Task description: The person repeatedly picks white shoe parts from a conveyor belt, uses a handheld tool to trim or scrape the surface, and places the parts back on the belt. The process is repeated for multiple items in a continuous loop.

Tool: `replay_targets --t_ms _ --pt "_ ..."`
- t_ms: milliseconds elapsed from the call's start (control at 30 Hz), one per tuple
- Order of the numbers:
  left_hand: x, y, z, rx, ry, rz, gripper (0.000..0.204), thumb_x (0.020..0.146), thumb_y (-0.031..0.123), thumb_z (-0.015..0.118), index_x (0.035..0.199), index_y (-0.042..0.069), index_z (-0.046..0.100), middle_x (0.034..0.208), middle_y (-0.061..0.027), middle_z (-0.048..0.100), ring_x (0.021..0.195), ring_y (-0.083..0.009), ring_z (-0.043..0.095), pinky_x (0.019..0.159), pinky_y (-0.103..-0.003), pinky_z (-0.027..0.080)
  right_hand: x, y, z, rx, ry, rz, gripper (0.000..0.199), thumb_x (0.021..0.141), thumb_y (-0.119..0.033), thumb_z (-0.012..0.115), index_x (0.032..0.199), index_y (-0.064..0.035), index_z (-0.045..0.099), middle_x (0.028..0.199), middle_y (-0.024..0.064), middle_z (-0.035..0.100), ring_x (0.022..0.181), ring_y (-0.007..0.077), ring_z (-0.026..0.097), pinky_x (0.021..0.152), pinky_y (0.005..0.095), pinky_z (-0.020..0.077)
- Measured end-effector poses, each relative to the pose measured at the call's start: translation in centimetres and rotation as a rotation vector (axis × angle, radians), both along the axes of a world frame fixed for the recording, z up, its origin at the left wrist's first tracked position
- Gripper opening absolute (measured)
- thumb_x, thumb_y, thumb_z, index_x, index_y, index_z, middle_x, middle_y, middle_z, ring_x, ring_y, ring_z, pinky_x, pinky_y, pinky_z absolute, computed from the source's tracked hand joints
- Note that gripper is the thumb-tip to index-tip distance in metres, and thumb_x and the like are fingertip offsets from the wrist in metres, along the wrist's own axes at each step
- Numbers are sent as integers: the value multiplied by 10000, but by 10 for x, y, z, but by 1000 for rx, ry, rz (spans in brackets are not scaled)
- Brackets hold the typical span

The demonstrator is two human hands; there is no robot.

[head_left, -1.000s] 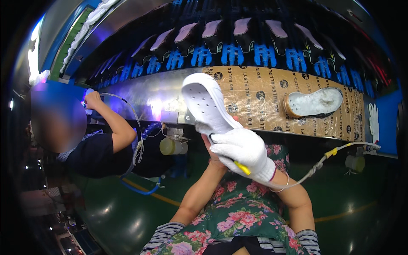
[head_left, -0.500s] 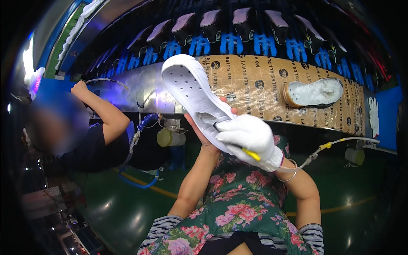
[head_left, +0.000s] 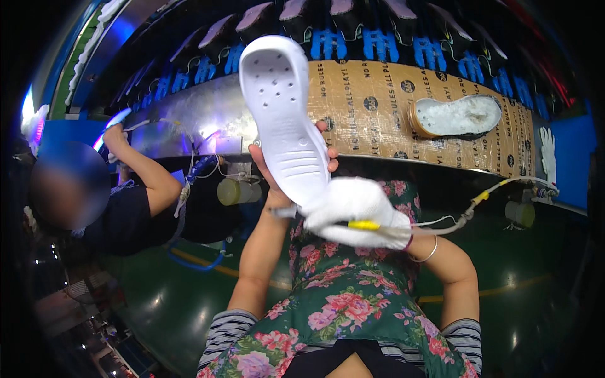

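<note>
My left hand (head_left: 271, 181) is closed around a white shoe sole (head_left: 280, 120) from behind, with its thumb and fingertips showing at both edges. The sole stands nearly upright; small holes dot its upper, wider end and ridges cross its lower half. In a white knit glove, my right hand (head_left: 359, 208) is closed on a pen-like tool (head_left: 283, 213) trailing a hose with a yellow fitting. The tool's blurred tip pokes out to the left, just below the sole's lower end. That lower end is partly hidden by the glove.
A printed cardboard sheet (head_left: 372, 120) covers part of the metal bench (head_left: 217, 120). On it lies a white-filled sole piece (head_left: 460, 116); a white glove (head_left: 547, 156) hangs at right. Blue clamps (head_left: 378, 44) and shoe lasts line the back. A co-worker's arm (head_left: 148, 173) reaches in at left.
The sole has turned more upright and its inner face shows more fully. My right hand has moved down and left, taking the tool tip from the sole's middle to below its end.
</note>
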State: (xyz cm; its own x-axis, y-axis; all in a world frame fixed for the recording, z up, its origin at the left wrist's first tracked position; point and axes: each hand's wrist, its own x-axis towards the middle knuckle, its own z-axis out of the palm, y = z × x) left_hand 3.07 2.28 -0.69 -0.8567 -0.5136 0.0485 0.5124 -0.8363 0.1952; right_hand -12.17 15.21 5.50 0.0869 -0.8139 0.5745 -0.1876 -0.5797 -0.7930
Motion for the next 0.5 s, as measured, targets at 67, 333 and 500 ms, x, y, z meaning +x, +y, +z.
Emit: replay_targets --t_ms 67,333,500 --pt "-9 -5 0 -150 100 -6 1081 827 843 639 1609 155 351 1461 -212 509 1024 -431 608 821 -516 558 -9 -6 0 -6 42 -186 227 782 -71 858 994 -123 795 1036 67 788 932 262 757 815 385 598" --pt "-18 -41 -10 -355 183 -285 1268 710 935 639 1479 -53 435 1267 -225 570 874 -324 594 666 -413 489 4 20 -2 109 -66 35 255 768 -26 855 1003 -109 803 1083 114 790 895 267 745 766 376 592" --pt "-18 -23 31 -234 -65 -251 1207 726 874 709 1383 -107 463 1000 -246 628 799 -282 657 580 -368 494 -2 15 10 -33 183 -222 299 768 -20 821 1061 -61 781 1066 140 784 892 282 747 762 373 585"
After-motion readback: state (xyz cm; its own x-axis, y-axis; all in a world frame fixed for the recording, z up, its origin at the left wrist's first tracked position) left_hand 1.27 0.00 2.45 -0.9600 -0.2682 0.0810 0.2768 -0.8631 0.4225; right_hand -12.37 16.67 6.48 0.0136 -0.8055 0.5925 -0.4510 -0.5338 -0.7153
